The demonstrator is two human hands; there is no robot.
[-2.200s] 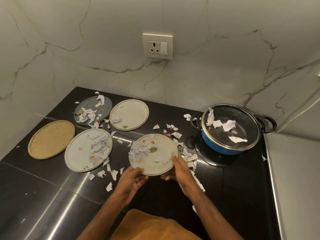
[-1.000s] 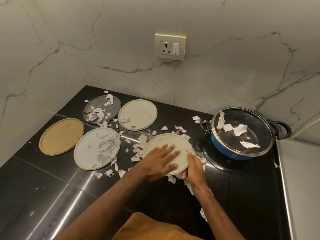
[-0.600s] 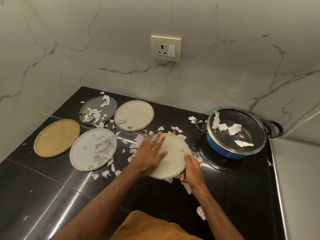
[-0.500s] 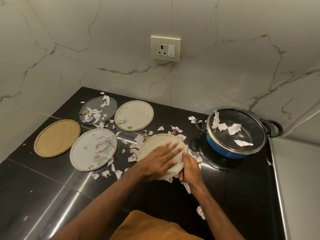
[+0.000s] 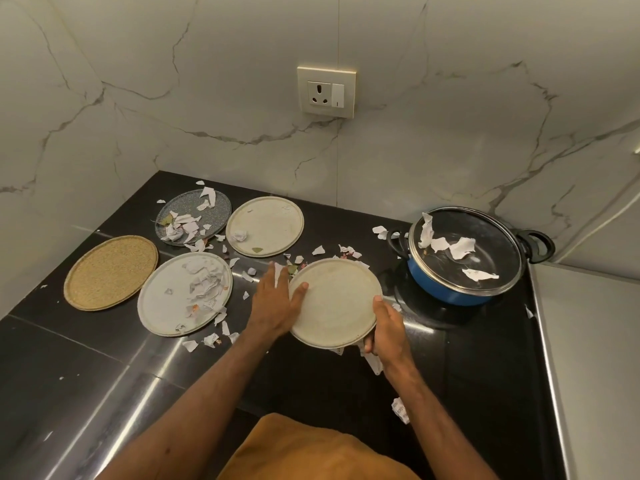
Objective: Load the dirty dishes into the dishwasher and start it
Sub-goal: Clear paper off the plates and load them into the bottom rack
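Round cream plate (image 5: 334,303) over glossy black countertop (image 5: 104,358), left of blue lidded pot (image 5: 446,289). Right hand (image 5: 388,329) grips its near-right rim, thumb on top. Left hand (image 5: 273,299) lies flat, fingers straight, thumb touching the plate's left edge.

Cream plate (image 5: 336,303), speckled grey plate (image 5: 221,211), blue pot (image 5: 443,289), black counter (image 5: 69,358), grey-veined white wall (image 5: 207,98)

No words can be read here.
One torn paper scrap (image 5: 400,411) near the front of the tabletop (image 5: 104,358) has small dark letters on it. So do some scraps in the paper pile (image 5: 206,289) on the white plate (image 5: 161,308). All are too tiny and blurry to read.
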